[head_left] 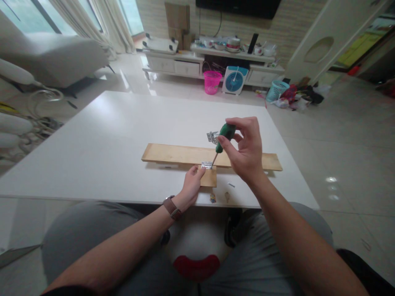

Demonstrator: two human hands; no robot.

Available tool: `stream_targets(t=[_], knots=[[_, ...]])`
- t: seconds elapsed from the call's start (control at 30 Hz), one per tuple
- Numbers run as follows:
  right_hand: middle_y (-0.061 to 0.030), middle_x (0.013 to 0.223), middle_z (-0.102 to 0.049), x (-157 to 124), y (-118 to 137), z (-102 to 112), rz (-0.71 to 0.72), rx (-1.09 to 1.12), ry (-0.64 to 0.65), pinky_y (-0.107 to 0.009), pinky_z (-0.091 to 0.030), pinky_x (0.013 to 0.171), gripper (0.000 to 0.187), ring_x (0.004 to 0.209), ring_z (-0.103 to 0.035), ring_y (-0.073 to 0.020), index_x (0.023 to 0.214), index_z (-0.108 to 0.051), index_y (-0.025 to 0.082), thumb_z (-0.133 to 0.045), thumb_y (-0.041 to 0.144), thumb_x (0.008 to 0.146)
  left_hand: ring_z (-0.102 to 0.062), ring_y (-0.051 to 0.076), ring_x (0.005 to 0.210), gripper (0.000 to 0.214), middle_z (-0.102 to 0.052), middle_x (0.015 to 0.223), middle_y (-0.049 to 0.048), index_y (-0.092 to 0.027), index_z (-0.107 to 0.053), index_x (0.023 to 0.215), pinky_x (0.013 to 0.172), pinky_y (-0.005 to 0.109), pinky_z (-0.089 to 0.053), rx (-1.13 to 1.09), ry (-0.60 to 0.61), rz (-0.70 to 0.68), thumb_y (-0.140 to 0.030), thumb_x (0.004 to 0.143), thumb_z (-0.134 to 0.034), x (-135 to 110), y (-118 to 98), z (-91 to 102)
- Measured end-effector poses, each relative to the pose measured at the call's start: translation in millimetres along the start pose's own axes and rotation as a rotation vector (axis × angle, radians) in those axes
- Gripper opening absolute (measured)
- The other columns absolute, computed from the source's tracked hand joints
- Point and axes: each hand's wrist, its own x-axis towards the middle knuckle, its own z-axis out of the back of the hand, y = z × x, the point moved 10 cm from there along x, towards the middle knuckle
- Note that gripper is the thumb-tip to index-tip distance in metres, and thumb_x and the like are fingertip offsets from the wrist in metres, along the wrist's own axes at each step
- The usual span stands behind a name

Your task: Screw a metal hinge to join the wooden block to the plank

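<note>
Screwdriver point(226, 131) looks light and stiff; my right grip point(245, 152) pinches its handle, my left grip point(193, 185) clamps the block point(210, 179) beside the hinge point(206, 165).

Screw head: too small to resolve where the screwdriver point(224, 136) tip meets the hinge point(206, 165).
Small block point(210, 178): we note its left end is covered by the left grip point(193, 181).
Plank point(173, 153): one stretch is hidden behind the right grip point(247, 153).
Spare hinges point(211, 137): partly behind the screwdriver handle; we cannot count them.
Two small bits point(212, 198): at the worktop point(108, 135) edge, too small to identify.
Forearms: both cut off by the bottom edge.
</note>
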Motion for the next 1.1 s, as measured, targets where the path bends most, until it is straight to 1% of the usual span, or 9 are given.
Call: stream_targets(t=[0.17, 0.37, 0.57, 0.7, 0.77, 0.87, 0.93, 0.97, 1.1], knots=[[-0.0050, 0.127, -0.061, -0.6, 0.7, -8.5, 0.000, 0.081, 0.083, -0.036, -0.062, 0.086, 0.037, 0.115, -0.063, -0.0213, 0.136, -0.060, 0.034, -0.052, 0.022, 0.101, -0.067, 0.022, 0.084, 0.043, -0.075, 0.096, 0.0080, -0.017, -0.069, 0.091, 0.078, 0.033, -0.051, -0.018, 0.008, 0.009, -0.050, 0.070, -0.085, -0.6, 0.4, -1.2], [-0.0029, 0.116, -0.057, -0.8, -0.7, -2.0, -0.007, 0.028, 0.009, -0.035, -0.063, 0.079, 0.033, 0.105, -0.062, -0.0203, 0.125, -0.064, 0.037, -0.069, 0.028, 0.093, -0.067, 0.022, 0.085, 0.040, -0.074, 0.092, 0.0075, -0.016, -0.069, 0.088, 0.081, 0.033, -0.050, 0.016, -0.005, -0.005, -0.049, 0.070, -0.085, -0.8, -2.7, 0.3], [-0.0053, 0.129, -0.062, -2.0, -2.6, -9.9, -0.023, 0.087, 0.086, -0.039, -0.063, 0.088, 0.033, 0.117, -0.064, -0.0229, 0.135, -0.058, 0.034, -0.053, 0.028, 0.102, -0.068, 0.022, 0.087, 0.040, -0.076, 0.099, 0.0096, -0.016, -0.071, 0.091, 0.080, 0.032, -0.051, -0.004, 0.000, -0.007, -0.048, 0.071, -0.084, 1.0, -0.2, -0.2], [-0.0030, 0.119, -0.061, -1.5, -2.9, -2.9, -0.009, 0.022, 0.010, -0.036, -0.063, 0.081, 0.032, 0.107, -0.064, -0.0211, 0.126, -0.062, 0.036, -0.068, 0.030, 0.094, -0.067, 0.021, 0.085, 0.040, -0.076, 0.095, 0.0086, -0.015, -0.071, 0.091, 0.079, 0.032, -0.051, 0.008, -0.006, 0.008, -0.049, 0.071, -0.084, -0.1, -0.5, 0.3], [-0.0028, 0.116, -0.059, -1.3, -1.7, -0.3, -0.003, 0.005, -0.014, -0.035, -0.062, 0.079, 0.032, 0.106, -0.063, -0.0209, 0.122, -0.064, 0.035, -0.072, 0.031, 0.091, -0.067, 0.021, 0.084, 0.040, -0.076, 0.094, 0.0083, -0.015, -0.071, 0.091, 0.078, 0.031, -0.051, 0.012, -0.005, 0.009, -0.049, 0.072, -0.084, -0.6, -1.5, 0.2], [-0.0042, 0.123, -0.061, -1.8, -1.2, -4.9, -0.011, 0.045, 0.034, -0.036, -0.062, 0.083, 0.030, 0.112, -0.064, -0.0216, 0.128, -0.062, 0.034, -0.061, 0.030, 0.098, -0.067, 0.021, 0.084, 0.040, -0.076, 0.094, 0.0083, -0.015, -0.071, 0.090, 0.078, 0.031, -0.051, 0.009, -0.011, -0.004, -0.048, 0.071, -0.084, -0.5, -3.1, 0.4], [-0.0048, 0.129, -0.062, -2.7, -1.9, -9.6, -0.022, 0.083, 0.080, -0.037, -0.062, 0.086, 0.033, 0.117, -0.064, -0.0223, 0.134, -0.058, 0.033, -0.052, 0.029, 0.102, -0.067, 0.021, 0.084, 0.040, -0.076, 0.095, 0.0085, -0.015, -0.071, 0.090, 0.078, 0.032, -0.051, 0.003, -0.010, 0.000, -0.047, 0.070, -0.084, -0.3, -2.4, 0.1], [-0.0048, 0.130, -0.063, -3.0, -2.0, -10.6, -0.022, 0.094, 0.088, -0.038, -0.062, 0.087, 0.034, 0.118, -0.064, -0.0225, 0.136, -0.057, 0.033, -0.051, 0.028, 0.102, -0.067, 0.021, 0.083, 0.040, -0.076, 0.095, 0.0086, -0.015, -0.071, 0.090, 0.078, 0.032, -0.051, 0.004, -0.007, 0.005, -0.047, 0.070, -0.084, -0.3, -1.9, -0.1], [-0.0033, 0.122, -0.063, -2.5, -1.4, -6.0, 0.001, 0.073, 0.037, -0.036, -0.062, 0.084, 0.035, 0.108, -0.064, -0.0208, 0.131, -0.060, 0.035, -0.062, 0.027, 0.097, -0.067, 0.022, 0.085, 0.040, -0.075, 0.097, 0.0092, -0.016, -0.070, 0.094, 0.079, 0.033, -0.050, 0.016, 0.000, 0.011, -0.044, 0.070, -0.084, -1.3, -2.2, -0.7]])
